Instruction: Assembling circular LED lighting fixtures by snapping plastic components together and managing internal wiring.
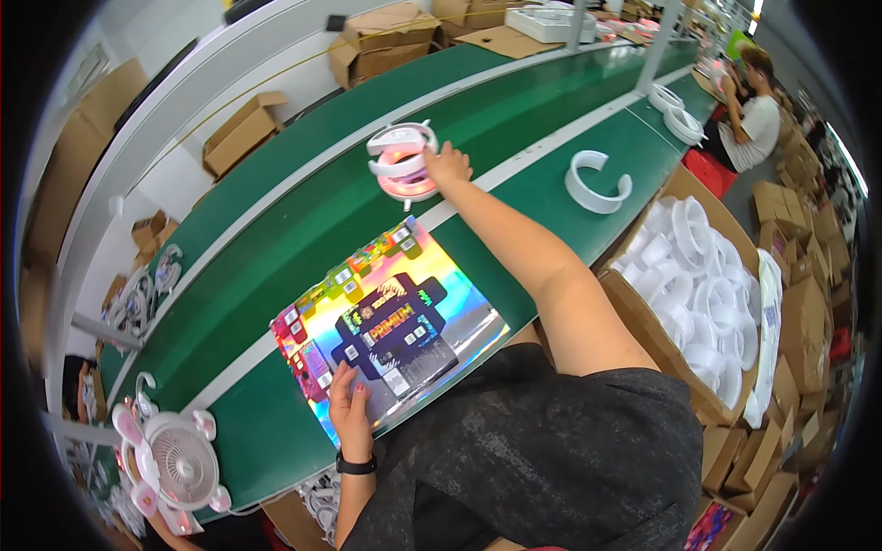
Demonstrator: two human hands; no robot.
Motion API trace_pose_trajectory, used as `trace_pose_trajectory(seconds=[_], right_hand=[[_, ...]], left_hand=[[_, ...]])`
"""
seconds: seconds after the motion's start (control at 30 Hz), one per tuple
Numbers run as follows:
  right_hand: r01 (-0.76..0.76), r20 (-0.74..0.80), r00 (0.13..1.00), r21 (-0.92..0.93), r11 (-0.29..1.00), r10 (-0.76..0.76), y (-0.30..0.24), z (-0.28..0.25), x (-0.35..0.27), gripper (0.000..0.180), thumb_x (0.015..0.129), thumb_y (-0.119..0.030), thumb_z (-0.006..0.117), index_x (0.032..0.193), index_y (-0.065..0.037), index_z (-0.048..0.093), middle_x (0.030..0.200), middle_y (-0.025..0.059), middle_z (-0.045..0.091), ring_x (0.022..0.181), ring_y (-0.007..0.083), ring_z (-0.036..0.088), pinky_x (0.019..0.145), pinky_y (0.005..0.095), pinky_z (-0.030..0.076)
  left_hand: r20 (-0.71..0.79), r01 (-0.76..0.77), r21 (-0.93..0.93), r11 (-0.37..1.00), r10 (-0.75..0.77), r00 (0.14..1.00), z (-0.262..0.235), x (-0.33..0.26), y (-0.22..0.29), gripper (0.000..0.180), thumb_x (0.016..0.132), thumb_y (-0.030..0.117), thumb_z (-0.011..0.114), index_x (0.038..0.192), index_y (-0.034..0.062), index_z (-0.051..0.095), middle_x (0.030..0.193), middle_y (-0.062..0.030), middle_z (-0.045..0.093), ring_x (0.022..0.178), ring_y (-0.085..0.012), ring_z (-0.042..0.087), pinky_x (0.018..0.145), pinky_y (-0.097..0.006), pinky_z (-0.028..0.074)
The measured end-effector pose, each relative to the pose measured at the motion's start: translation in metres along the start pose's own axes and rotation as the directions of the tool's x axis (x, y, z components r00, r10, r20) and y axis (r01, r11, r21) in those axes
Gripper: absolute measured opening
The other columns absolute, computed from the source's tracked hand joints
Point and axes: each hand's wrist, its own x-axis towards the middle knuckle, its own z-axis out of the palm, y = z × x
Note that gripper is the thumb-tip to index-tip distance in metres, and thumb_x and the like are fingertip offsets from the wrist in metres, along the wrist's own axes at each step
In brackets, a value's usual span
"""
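My right hand (pixel 447 168) reaches far across the green belt, its fingers closed at the right side of a white round frame with a pink-lit ring (pixel 405 189) and curved white bands. The fingertips are partly hidden behind its rim. My left hand (pixel 350 411) lies with outstretched fingers on the near left part of a shiny, rainbow-coloured printed sheet (pixel 473 308). The sheet bears a dark printed box layout and small colourful panels along its far edge. It rests at a slant on the near side of the green worktop, close to my body.
At the right, a carton (pixel 634 317) brims with white curved bands; another white band (pixel 597 182) lies on the worktop. A white-and-pink fan (pixel 184 461) stands at the lower left. A co-worker (pixel 755 124) sits at the far right, and open cartons (pixel 241 135) line the far side.
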Motion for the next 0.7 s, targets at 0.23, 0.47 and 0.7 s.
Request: trace_pose_trajectory(seconds=[0.23,0.47,0.7], right_hand=[[0.6,0.007,0.798,-0.1,0.794,-0.602,0.073,-0.102,-0.119,0.065,0.085,-0.037,0.067,0.139,-0.005,0.049,0.151,0.0295,0.031,0.143,0.0488,0.021,0.117,0.0518,0.023],[0.385,-0.111,0.893,-0.317,0.867,-0.437,0.176,-0.222,-0.145,0.059,0.081,-0.031,0.071,0.134,-0.011,0.055,0.152,0.0271,0.031,0.144,0.049,0.02,0.117,0.053,0.023],[-0.15,-0.402,0.915,-0.411,0.899,-0.031,0.291,-0.349,-0.126,0.075,0.081,-0.04,0.07,0.144,-0.012,0.043,0.151,0.0272,0.032,0.141,0.0467,0.027,0.112,0.0575,0.028]], left_hand=[[0.195,-0.085,0.677,0.731,-0.066,0.979,0.024,0.006,0.056,0.03,0.089,0.017,0.068,0.114,0.0017,0.064,0.139,-0.0219,0.052,0.116,-0.033,0.06,0.096,-0.042,0.048],[0.616,-0.605,0.778,0.17,-0.015,0.788,0.074,0.025,0.083,0.048,0.086,0.031,0.068,0.124,0.0027,0.06,0.131,-0.0252,0.056,0.119,-0.0413,0.055,0.097,-0.043,0.047],[0.848,-0.832,0.497,0.247,0.068,0.526,0.149,0.049,0.078,0.049,0.084,0.025,0.071,0.125,0.0009,0.058,0.141,-0.0259,0.046,0.129,-0.0434,0.046,0.105,-0.046,0.041]])
